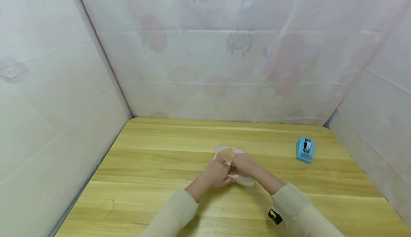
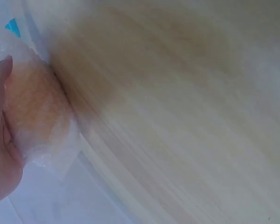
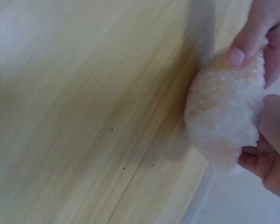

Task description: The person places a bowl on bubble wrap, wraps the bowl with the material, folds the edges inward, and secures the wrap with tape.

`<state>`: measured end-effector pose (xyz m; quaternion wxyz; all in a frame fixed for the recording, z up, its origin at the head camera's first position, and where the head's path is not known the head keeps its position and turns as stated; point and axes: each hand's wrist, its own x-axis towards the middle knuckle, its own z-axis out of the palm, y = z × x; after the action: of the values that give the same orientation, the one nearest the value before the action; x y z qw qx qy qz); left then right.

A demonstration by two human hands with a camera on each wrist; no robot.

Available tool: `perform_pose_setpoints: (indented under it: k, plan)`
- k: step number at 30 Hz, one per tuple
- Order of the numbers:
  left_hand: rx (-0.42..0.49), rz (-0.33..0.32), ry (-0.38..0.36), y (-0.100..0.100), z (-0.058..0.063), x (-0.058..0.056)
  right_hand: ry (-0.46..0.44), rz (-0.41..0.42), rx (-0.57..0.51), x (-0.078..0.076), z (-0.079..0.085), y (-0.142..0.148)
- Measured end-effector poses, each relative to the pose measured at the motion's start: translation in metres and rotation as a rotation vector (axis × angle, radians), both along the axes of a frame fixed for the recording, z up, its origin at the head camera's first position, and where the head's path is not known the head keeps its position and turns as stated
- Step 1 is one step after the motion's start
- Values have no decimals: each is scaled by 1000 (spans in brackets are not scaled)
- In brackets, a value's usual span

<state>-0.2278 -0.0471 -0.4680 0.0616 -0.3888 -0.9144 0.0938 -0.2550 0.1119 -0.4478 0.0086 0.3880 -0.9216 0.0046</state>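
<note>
A round, pale orange bowl-like thing (image 1: 226, 153), loosely covered in clear bubble wrap (image 3: 226, 109), is between both hands near the middle of the table. My left hand (image 1: 216, 174) grips its near left side; in the right wrist view that hand's thumb (image 3: 237, 56) presses on the wrap. From the other side my right hand (image 1: 244, 164) holds the wrap at the rim with curled fingers. A loose flap of wrap (image 1: 245, 181) sticks out below the right hand. Much of the round thing is hidden by the hands and wrap.
A blue tape dispenser (image 1: 305, 150) stands on the right part of the wooden table (image 1: 154, 172). Pale printed sheets (image 1: 205, 97) rise behind the table and along both sides. A small black device (image 1: 275, 216) shows by the right sleeve.
</note>
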Motion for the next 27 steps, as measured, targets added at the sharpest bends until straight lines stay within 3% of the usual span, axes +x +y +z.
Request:
perform_pose_setpoints:
  k: [6, 8, 12, 17, 19, 21, 24, 27]
  plan:
    - [-43, 51, -32, 1, 1, -1, -152, -25, 25, 1, 2, -1]
    - [-54, 59, -25, 0, 2, -1, -205, -34, -44, 0, -1, 0]
    - [-97, 76, -1, 1, 1, -2, -271, -96, -302, 2, -13, 6]
    - [-155, 87, 6, 5, -4, 1, -325, -257, -793, 18, -27, 19]
    - [-153, 82, 16, 7, -6, 3, -294, -343, -971, 24, -27, 26]
    - [-135, 80, 29, 8, -8, 3, -208, -428, -1075, 28, -24, 37]
    - [-116, 75, 38, 8, -9, 3, -58, -570, -1102, 27, -20, 62]
    - [-91, 67, 39, 7, -7, 3, 47, -768, -1107, 24, -17, 92]
